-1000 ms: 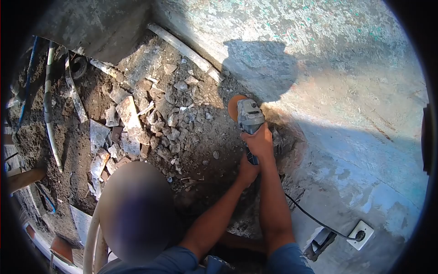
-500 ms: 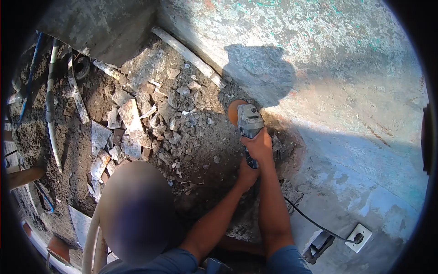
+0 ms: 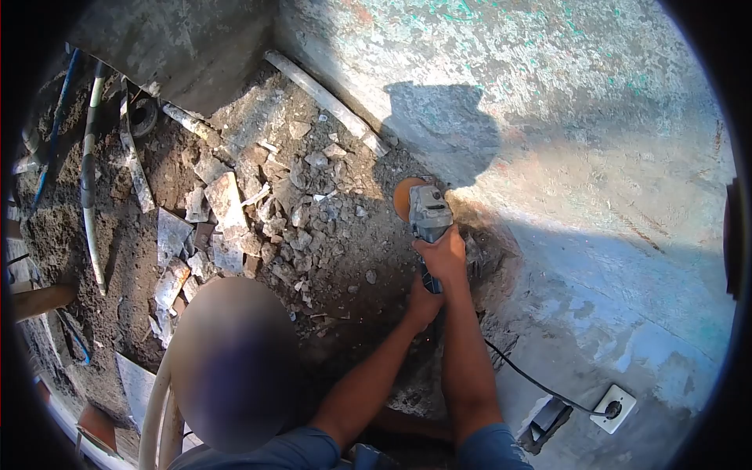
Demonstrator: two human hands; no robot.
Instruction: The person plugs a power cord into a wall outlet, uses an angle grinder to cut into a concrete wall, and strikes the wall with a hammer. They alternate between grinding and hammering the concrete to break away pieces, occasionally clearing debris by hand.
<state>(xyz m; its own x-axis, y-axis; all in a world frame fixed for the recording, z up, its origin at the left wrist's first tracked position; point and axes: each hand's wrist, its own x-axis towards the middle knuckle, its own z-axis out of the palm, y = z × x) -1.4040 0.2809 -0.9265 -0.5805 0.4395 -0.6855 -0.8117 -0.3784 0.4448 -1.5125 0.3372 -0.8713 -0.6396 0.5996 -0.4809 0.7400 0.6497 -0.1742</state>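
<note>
An angle grinder (image 3: 431, 213) with a grey head and an orange disc (image 3: 403, 197) is in both my hands, low at the foot of the wall. My right hand (image 3: 445, 252) wraps around its body just behind the head. Farther back, my left hand (image 3: 425, 301) grips the dark rear part of the tool. The disc's edge faces the rubble on the left, and its exact contact point is hidden. Behind my right forearm a black cord (image 3: 540, 382) runs to a white wall socket (image 3: 613, 408).
Broken concrete and tile pieces (image 3: 227, 207) cover the dirt left of the grinder. A white pipe (image 3: 325, 94) lies along the wall (image 3: 595, 172). Hoses and strips (image 3: 90, 180) lie at far left. A blurred rounded shape (image 3: 235, 364) covers the lower left. A broken wall opening (image 3: 546, 423) sits near the socket.
The view has shifted slightly. The grinder sits a little lower in the picture, with both hands keeping the same hold on it.
</note>
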